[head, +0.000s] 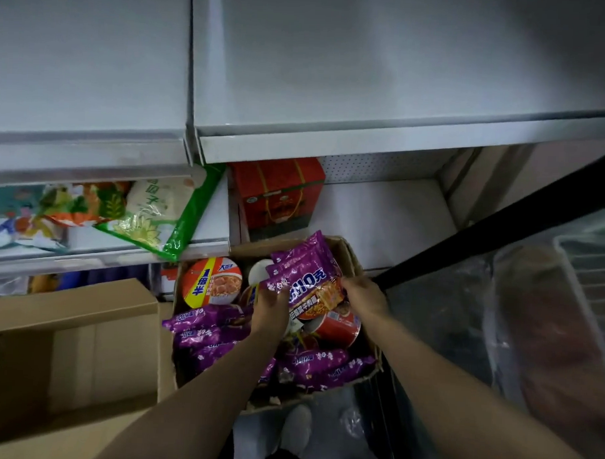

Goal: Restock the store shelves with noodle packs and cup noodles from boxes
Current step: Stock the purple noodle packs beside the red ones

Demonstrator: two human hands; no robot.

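An open cardboard box (pixel 348 255) on the floor holds several purple noodle packs (pixel 208 329) and cup noodles, among them an orange-lidded cup (pixel 211 282) and a red cup (pixel 338 328). Above the box, both hands hold a small stack of purple packs (pixel 306 274). My left hand (pixel 274 305) grips its left edge. My right hand (pixel 364 293) grips its right edge. Wide white shelves (pixel 333 93) stand bare above.
A second cardboard box (pixel 67 331) stands open at the left. The lower shelf carries a green-edged bag (pixel 161 214), other bright bags and a red gift box (pixel 278 194). A black bar (pixel 482 235) and a plastic-covered freezer (pixel 548 323) are on the right. My shoe (pixel 296 428) shows below.
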